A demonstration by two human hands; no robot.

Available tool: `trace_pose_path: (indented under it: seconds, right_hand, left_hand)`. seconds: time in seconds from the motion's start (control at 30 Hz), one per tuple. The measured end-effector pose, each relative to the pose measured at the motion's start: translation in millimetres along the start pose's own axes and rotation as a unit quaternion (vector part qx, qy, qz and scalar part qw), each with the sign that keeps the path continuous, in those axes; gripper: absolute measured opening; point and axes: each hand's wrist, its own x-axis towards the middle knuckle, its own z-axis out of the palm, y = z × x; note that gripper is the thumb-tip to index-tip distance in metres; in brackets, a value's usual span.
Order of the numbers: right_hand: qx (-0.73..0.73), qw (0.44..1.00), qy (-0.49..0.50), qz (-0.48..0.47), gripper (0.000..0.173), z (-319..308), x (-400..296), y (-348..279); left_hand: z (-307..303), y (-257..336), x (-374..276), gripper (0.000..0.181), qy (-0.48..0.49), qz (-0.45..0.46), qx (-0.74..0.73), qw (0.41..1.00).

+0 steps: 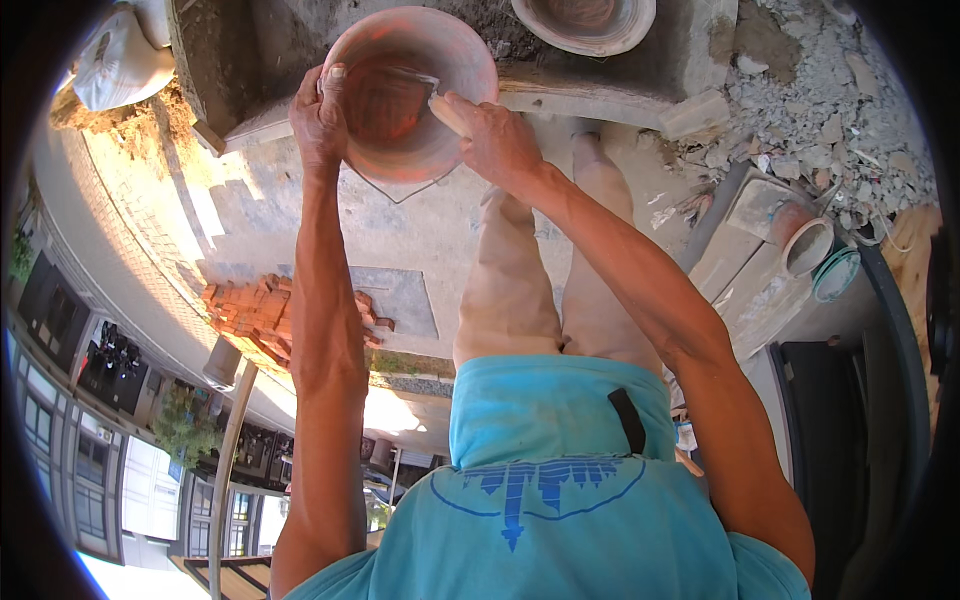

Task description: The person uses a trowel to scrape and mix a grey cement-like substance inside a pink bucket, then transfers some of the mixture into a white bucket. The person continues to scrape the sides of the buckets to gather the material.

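A reddish bucket (469, 56), smeared with grey residue, is tilted so that its open mouth faces me. My left hand (322, 124) grips the left side of its rim, thumb over the edge. In my right hand (502, 142) is the wooden handle of a trowel (448, 114). Its metal shank and blade reach into the bucket, where the blade is hard to make out against the bottom. The bucket's wire bail (397, 201) hangs loose below the rim. Beneath and behind it lies a mixing trough with a board edge (585, 91) and dark mortar residue inside.
A second bucket (637, 26) sits in the trough to the right. Broken rubble (832, 135) covers the far right, near a small reddish bucket (791, 225) and a green container (836, 274). At left are a white sack (124, 60) and a pile of red bricks (251, 315).
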Motion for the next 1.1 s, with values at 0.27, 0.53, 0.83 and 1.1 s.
trace_pose_path:
  seconds: [0.27, 0.53, 0.83, 1.1]
  right_hand:
    - [-0.032, 0.991, -0.132, -0.018, 0.069, 7.2, -7.7, -1.4]
    - [-0.034, 0.997, -0.035, -0.058, 0.062, -2.6, 13.1, -10.1]
    - [-0.064, 0.987, -0.122, -0.078, 0.055, -21.9, -1.2, -1.5]
    - [-0.104, 0.980, -0.127, -0.111, 0.061, -24.0, -15.8, 1.0]
  left_hand:
    - [-2.8, 5.8, 1.1, 0.049, -0.028, 0.016, 0.040, 0.999]
    - [1.8, 15.0, 6.1, 0.050, -0.038, 0.022, 0.034, 0.998]
    - [-3.7, 3.7, 3.5, 0.052, -0.033, 0.028, 0.034, 0.998]
    - [12.7, 25.0, 9.0, 0.052, -0.062, 0.020, 0.101, 0.993]
